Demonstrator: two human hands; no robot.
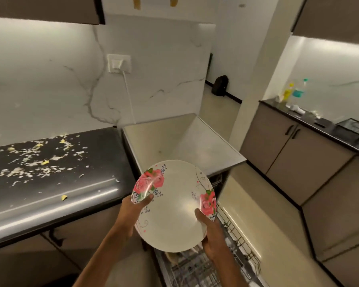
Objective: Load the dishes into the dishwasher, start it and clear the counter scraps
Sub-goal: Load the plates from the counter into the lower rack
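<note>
A white plate with pink roses (172, 208) is held tilted in front of me, above the pulled-out dishwasher rack (205, 268). My left hand (134, 212) grips its left rim, thumb on the face. On the right rim, my right hand (210, 233) grips the plate with the thumb on top. The dishwasher (174, 141) has a steel top and stands right of the dark counter (50, 193). Food scraps (35, 160) lie scattered over that counter. Something pale lies in the rack, mostly hidden under the plate.
A wall socket with a white cable (119, 63) is above the dishwasher. At the right, a second counter (311, 119) carries bottles (294, 93) and a black wire basket (353, 129). Beige cabinets (298, 154) line the right side. A dark bag (220, 84) sits on the far floor.
</note>
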